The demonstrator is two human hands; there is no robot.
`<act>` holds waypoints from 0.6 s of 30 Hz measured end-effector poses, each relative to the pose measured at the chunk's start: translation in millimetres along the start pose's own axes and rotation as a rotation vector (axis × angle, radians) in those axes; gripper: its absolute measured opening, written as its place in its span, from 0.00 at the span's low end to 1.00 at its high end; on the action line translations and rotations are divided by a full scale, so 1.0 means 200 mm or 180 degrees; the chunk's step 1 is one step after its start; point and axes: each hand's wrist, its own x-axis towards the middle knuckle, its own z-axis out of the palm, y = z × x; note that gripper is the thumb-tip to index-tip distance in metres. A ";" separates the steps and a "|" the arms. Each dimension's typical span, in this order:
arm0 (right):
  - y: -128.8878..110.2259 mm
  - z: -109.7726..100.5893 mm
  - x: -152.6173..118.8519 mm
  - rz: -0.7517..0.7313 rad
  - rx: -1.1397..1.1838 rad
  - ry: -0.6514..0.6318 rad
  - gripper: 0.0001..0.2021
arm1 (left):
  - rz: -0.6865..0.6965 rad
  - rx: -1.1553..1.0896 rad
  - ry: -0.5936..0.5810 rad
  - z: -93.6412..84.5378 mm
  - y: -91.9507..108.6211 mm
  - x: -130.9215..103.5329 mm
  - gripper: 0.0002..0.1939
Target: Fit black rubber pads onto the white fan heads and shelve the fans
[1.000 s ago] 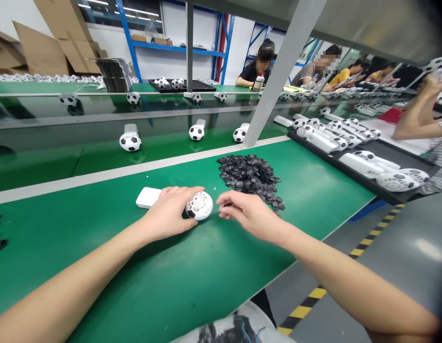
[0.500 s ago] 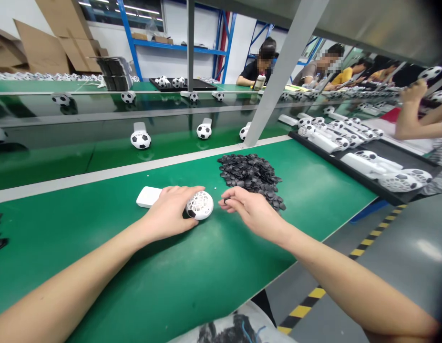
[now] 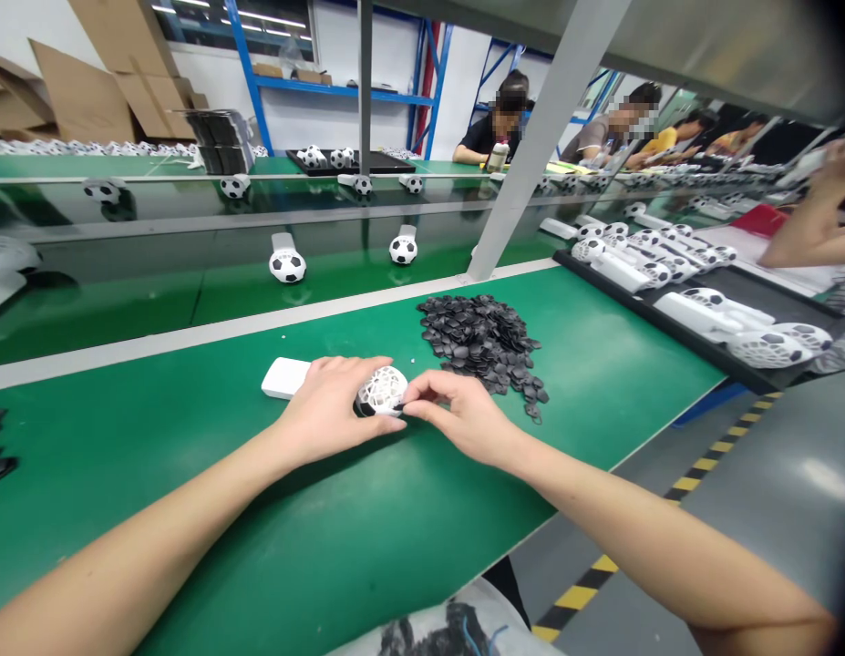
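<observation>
In the head view, the left hand [image 3: 326, 410] clasps a white fan [image 3: 340, 387] lying near the front edge of the green bench [image 3: 190, 474], palm over the neck, the lattice ball head [image 3: 383, 390] exposed. The right hand [image 3: 456, 415] pinches a small black piece [image 3: 401, 402] against that head (only a sliver shows). To seat it well, the piece should probably sit square over one cell, pressed straight while the left hand stops any roll. The heap of black pieces [image 3: 480, 339] lies just beyond. Whether the piece is seated cannot be told; fingers cover the contact, and the fan's neck is hidden.
</observation>
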 end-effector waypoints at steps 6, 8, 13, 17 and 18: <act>-0.01 -0.02 0.04 -0.0213 -0.0258 -0.0127 0.04 | -0.0049 -0.0037 0.0087 0.01 0.01 0.00 0.33; -0.01 -0.02 0.05 -0.0200 -0.0255 -0.0167 0.04 | -0.0070 -0.0056 0.0122 0.01 0.01 0.00 0.32; 0.02 -0.02 0.06 0.0052 -0.0005 -0.0042 0.04 | -0.0174 -0.0112 0.0250 0.01 0.03 0.01 0.28; 0.06 0.01 0.07 0.0396 0.0782 -0.0207 0.12 | -0.0234 -0.0274 0.0244 0.01 0.05 0.03 0.24; 0.07 0.02 0.06 0.0444 0.0962 -0.0251 0.13 | -0.0246 -0.0318 0.0230 0.01 0.05 0.03 0.24</act>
